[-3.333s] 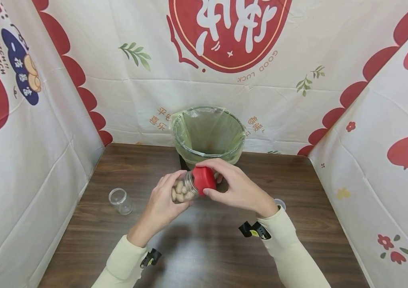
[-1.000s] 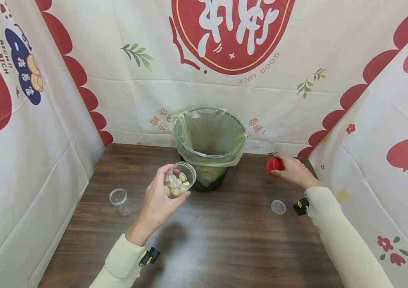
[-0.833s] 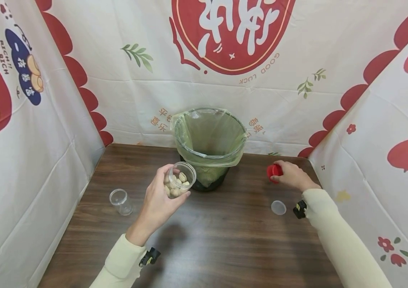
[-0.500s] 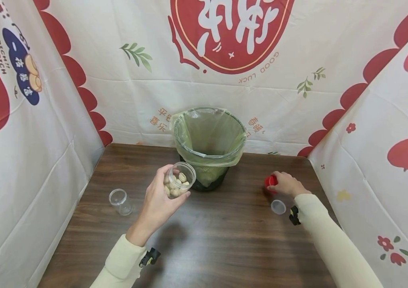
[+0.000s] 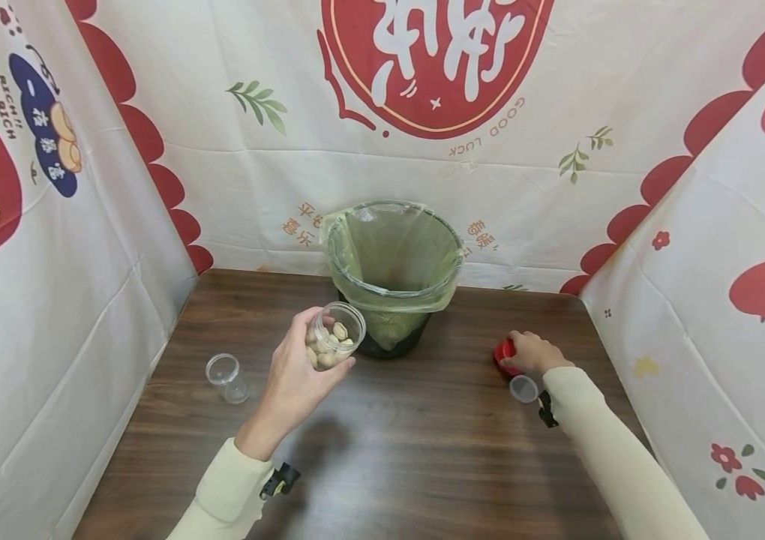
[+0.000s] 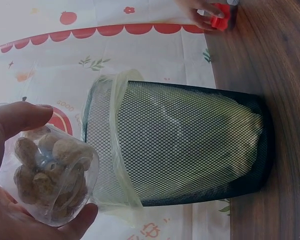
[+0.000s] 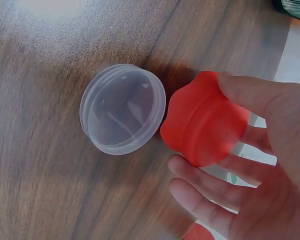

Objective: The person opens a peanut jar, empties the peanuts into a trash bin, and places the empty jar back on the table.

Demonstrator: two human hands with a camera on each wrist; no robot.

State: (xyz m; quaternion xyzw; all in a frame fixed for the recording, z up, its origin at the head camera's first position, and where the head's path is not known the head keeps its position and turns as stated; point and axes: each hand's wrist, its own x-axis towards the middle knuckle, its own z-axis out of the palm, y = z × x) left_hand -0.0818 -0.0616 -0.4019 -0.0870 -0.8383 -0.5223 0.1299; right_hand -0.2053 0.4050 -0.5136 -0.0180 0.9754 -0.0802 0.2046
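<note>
My left hand [image 5: 304, 367] grips a clear jar [image 5: 338, 336] that is uncapped and tilted, its mouth facing up and toward the right. Pale nuts in their shells [image 6: 52, 172] fill much of it. Over at the right of the table, my right hand [image 5: 536, 352] holds a red scalloped lid [image 7: 205, 120] between thumb and fingers. The red lid is low, right beside a translucent round lid [image 7: 124, 109] that lies on the wood. Whether the red lid touches the table I cannot tell.
A mesh trash bin [image 6: 190, 145] with a pale green liner [image 5: 392, 255] stands at the back middle, just beyond the jar. Another clear jar [image 5: 227, 379] stands at the left on the brown table [image 5: 396, 457]. Printed cloth [image 5: 254, 202] walls the back and sides.
The red lid has come off the jar of nuts; my right hand has carried it right and down beside the translucent lid. My left hand has tilted the jar upward, then kept nearly still.
</note>
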